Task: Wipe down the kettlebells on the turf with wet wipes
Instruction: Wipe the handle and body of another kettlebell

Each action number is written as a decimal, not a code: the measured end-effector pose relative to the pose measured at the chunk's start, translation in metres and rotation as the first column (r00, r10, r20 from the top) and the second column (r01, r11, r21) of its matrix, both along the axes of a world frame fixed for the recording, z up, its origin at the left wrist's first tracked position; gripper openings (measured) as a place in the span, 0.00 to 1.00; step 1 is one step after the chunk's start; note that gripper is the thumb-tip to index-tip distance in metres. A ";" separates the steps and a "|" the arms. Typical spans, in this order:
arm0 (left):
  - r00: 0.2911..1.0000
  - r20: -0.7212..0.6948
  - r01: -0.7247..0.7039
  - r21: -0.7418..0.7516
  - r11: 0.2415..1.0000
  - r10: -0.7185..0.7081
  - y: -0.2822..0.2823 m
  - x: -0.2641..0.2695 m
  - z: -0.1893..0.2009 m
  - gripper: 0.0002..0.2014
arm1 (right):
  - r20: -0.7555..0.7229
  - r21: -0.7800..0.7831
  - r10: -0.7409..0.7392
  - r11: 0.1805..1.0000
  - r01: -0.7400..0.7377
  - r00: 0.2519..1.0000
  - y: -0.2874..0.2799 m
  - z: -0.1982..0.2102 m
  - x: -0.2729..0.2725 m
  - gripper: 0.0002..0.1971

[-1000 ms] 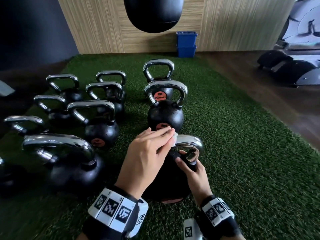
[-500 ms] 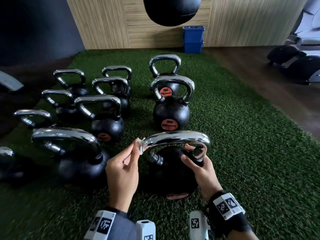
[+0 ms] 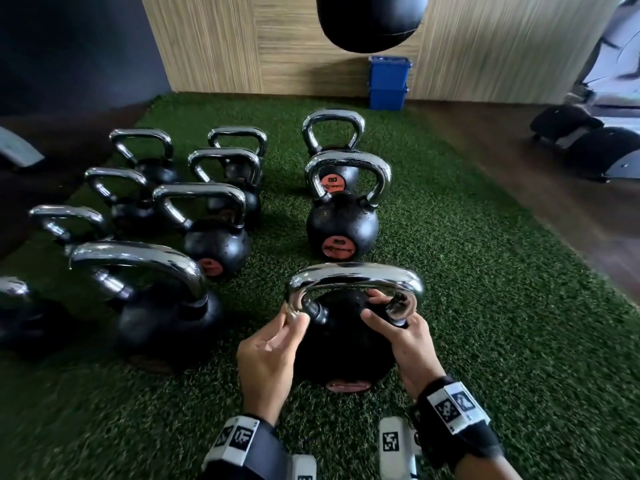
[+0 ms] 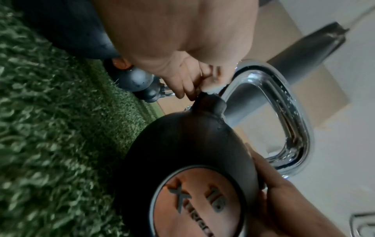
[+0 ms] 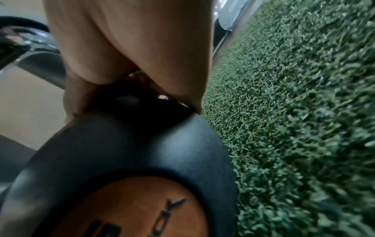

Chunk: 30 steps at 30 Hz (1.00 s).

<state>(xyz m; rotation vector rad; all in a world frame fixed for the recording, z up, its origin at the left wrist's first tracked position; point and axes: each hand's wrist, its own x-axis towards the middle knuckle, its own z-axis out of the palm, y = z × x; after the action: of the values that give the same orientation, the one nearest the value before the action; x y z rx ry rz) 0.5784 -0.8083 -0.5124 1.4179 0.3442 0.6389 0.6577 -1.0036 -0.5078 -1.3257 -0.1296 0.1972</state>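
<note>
Green turf [image 3: 485, 306] by a wood-panel wall, two stacked blue bins [image 3: 388, 83], contents hidden; nearest kettlebell [image 3: 346, 344] stands on it, left hand [image 3: 268, 355] fingers pinching a wet wipe [image 3: 292, 312] against its chrome handle's left base, right hand [image 3: 403, 336] fingers curled round the right base

Head cam above; wrist cams close, share kettlebell [image 3: 343, 344].

I note the nearest kettlebell [image 3: 341, 344]: black body, chrome handle [image 3: 356, 277], orange disc with grey raised lettering. The turf [image 3: 485, 306] is dark green. The bins [image 3: 388, 83] are blue. My wristbands [image 3: 453, 408] carry black-and-white square markers.
</note>
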 end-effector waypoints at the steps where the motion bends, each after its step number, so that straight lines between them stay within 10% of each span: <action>1: 1.000 0.012 0.011 0.068 0.998 -0.012 0.001 0.001 0.003 0.13 | 0.032 -0.035 -0.032 0.999 0.033 0.999 -0.002 0.001 -0.006 0.24; 6: 1.000 -0.027 0.001 0.495 0.869 0.014 0.008 0.039 0.024 0.20 | 0.094 -0.295 -0.053 0.952 0.078 0.994 -0.029 -0.002 -0.040 0.26; 10: 0.983 -0.153 0.171 0.574 0.801 -0.100 0.002 0.083 0.047 0.16 | 0.363 -0.634 0.116 0.757 0.154 0.924 -0.034 -0.004 -0.059 0.22; 15: 0.965 -0.217 0.263 0.744 0.614 -0.150 -0.006 0.110 0.067 0.19 | 0.495 -0.581 0.107 0.779 0.237 0.862 -0.006 -0.002 -0.047 0.33; 19: 0.914 -0.301 0.403 0.595 0.696 -0.272 0.004 0.110 0.065 0.15 | 0.388 -0.463 0.036 0.872 0.161 0.921 0.019 0.012 -0.016 0.34; 23: 0.924 -0.273 0.379 0.550 0.744 -0.269 0.001 0.105 0.059 0.09 | 0.344 -0.696 0.050 0.684 0.219 0.938 0.028 0.020 0.007 0.48; 30: 0.957 -0.132 0.291 0.445 0.847 -0.260 -0.006 0.116 0.073 0.09 | 0.350 -0.704 0.038 0.670 0.236 0.936 0.029 0.017 0.006 0.48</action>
<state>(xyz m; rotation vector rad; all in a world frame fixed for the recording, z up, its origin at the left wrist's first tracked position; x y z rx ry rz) 0.6949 -0.8142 -0.4397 1.9076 0.0299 0.4495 0.6639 -0.9747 -0.4912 -2.1881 -0.2871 -0.1024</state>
